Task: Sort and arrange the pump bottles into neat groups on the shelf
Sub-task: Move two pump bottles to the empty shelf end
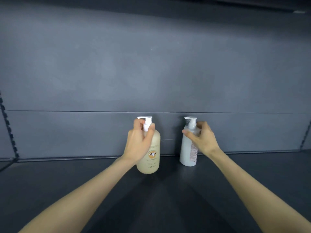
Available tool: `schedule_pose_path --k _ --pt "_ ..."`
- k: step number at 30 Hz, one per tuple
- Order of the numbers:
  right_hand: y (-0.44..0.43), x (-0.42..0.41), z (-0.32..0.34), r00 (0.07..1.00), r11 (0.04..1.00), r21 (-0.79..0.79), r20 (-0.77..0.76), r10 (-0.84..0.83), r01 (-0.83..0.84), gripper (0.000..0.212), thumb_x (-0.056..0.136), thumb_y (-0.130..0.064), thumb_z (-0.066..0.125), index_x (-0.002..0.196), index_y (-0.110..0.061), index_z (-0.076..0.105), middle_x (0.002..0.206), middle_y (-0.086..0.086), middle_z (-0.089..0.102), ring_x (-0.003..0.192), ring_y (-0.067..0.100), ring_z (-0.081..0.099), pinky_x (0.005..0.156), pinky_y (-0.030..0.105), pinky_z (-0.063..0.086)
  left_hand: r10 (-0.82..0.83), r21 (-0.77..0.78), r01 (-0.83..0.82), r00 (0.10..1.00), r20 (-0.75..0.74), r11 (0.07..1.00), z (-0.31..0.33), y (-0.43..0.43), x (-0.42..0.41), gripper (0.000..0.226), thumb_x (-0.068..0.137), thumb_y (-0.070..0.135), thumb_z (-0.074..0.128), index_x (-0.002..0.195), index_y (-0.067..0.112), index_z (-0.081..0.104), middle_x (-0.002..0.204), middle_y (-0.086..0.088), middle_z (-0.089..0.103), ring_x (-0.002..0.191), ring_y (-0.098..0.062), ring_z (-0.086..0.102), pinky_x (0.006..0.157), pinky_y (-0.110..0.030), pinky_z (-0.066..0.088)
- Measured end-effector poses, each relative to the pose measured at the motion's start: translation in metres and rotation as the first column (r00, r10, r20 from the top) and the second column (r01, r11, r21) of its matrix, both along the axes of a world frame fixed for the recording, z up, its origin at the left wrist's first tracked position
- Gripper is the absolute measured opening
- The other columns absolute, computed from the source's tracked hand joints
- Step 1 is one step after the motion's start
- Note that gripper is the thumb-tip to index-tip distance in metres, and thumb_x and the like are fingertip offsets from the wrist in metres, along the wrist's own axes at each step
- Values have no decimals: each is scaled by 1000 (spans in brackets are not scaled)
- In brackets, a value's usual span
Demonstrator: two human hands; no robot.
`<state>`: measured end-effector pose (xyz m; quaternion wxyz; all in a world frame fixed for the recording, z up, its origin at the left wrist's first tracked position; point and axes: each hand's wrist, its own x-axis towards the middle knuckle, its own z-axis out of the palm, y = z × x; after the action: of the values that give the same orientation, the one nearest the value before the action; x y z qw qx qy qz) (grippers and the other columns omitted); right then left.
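Note:
Two pump bottles stand upright on the dark shelf (67, 182), a small gap between them. The cream bottle (149, 158) has a white pump and a round brown label. My left hand (139, 142) wraps its neck and shoulder just under the pump. To its right, near the back wall, stands the pale grey bottle (187, 152) with a grey pump. My right hand (200, 138) grips its neck and upper body from the right side. Both forearms reach in from the bottom of the view.
The grey back wall (151, 73) rises right behind the bottles, with a horizontal seam just above the pump heads. Slotted shelf uprights run down the far left (9, 128) and far right (306, 137) edges.

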<state>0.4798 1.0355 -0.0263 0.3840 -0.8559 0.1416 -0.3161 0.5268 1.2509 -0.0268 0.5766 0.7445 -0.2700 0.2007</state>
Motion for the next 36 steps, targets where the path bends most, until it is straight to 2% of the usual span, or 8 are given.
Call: schedule_pose_path --k 4,10,13,17,22,27,31,36 --pt "4 -12 2 999 1000 -25 44 0 1 60 78 -37 74 122 -8 45 125 8 48 112 25 53 96 42 45 19 -13 -19 1000 -1 1000 2 13 -3 17 94 32 51 97 17 43 87 -28 65 78 -37 60 74 -45 47" --pt "29 -28 14 993 974 -220 120 -20 47 55 81 -35 70 124 -10 47 127 5 45 117 26 47 95 44 44 65 -18 -65 998 3 998 6 47 -5 21 95 33 50 98 14 42 87 -29 65 81 -35 59 75 -44 46" --pt "57 -24 22 991 969 -246 126 53 -20 44 83 -34 68 118 -11 52 124 2 48 113 24 50 96 44 43 84 -22 -84 996 7 996 7 69 -4 22 95 34 50 99 13 43 87 -29 65 81 -35 59 76 -44 46" --pt "113 -4 30 970 952 -245 112 217 -185 39 83 -33 69 113 -12 56 119 1 53 108 18 53 92 32 43 118 -20 -118 993 2 993 6 102 0 26 93 37 52 100 13 44 77 -23 61 71 -27 55 72 -43 46" --pt "178 21 17 847 848 -21 -80 526 -529 48 73 -37 78 114 -26 55 115 -9 59 100 7 58 84 22 44 125 -42 -126 992 -30 991 4 150 10 23 94 34 51 101 12 45 77 -14 56 68 -18 50 68 -32 42" --pt "245 51 -16 673 723 147 -277 685 -675 64 63 -37 85 117 -23 52 108 -2 66 99 14 66 94 38 51 50 -76 -55 997 -67 996 5 196 28 17 94 32 52 97 16 46 82 0 62 69 -11 56 66 -18 47" --pt "286 76 -29 642 681 225 -228 732 -697 63 57 -34 85 110 -20 56 106 0 71 99 16 68 94 44 51 -39 -44 35 995 -91 998 5 227 51 28 85 48 53 96 23 45 99 -18 67 91 -33 63 82 -45 51" --pt "314 102 -34 669 703 227 -216 711 -674 56 65 -22 84 113 -17 56 107 2 70 98 19 67 94 44 51 -129 -37 125 982 -139 991 3 259 83 18 91 37 55 94 21 47 105 -10 67 89 -20 65 84 -40 53"
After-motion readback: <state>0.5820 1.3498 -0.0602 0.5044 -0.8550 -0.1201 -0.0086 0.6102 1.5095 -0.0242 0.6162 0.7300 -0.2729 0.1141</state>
